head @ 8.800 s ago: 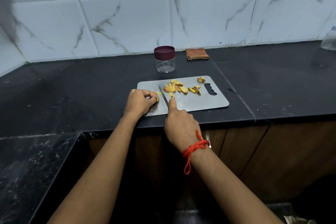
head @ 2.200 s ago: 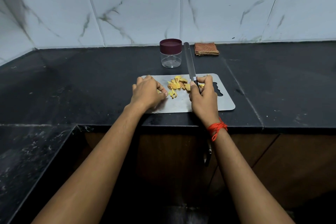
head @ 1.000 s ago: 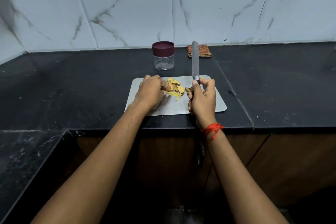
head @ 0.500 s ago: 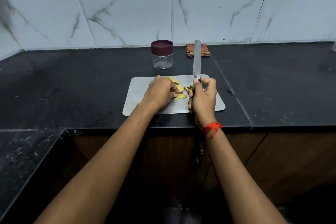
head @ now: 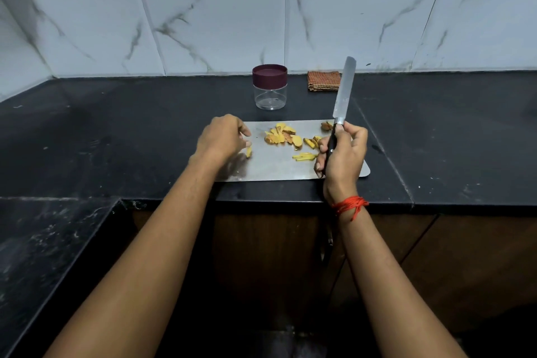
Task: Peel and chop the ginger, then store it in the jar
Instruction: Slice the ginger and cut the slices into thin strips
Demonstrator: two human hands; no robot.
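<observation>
The ginger (head: 280, 135) lies in the open on the board (head: 273, 167): a loose heap of slices at the board's middle toward its far edge, a few thin strips (head: 304, 156) nearer the front and to the right, a brownish scrap (head: 326, 125) at the far right corner, and one small bit (head: 249, 151) toward the left end. Half a second ago the left hand (head: 222, 140) was down over the heap, close against the right; now it is over the board's left end, so the slices are uncovered. Its fingers are curled with the tips just above the small bit, and whether they pinch it or only hover cannot be told. The right hand (head: 341, 154), at the board's right end, grips the black handle of the knife (head: 344, 90) with the blade raised, pointing up and away, off the board, as it was a moment earlier. So no cut is in progress: this looks like a pause to sort pieces between cuts. Most of the ginger is still in broad slices, so I judge that chopping is only partly done. The jar (head: 270, 87) stands just behind the board's far edge, empty, with its maroon lid (head: 269, 74) on, so storing has not begun. A folded cloth (head: 323, 81) lies behind the board's far right corner on the bench (head: 116, 125).
</observation>
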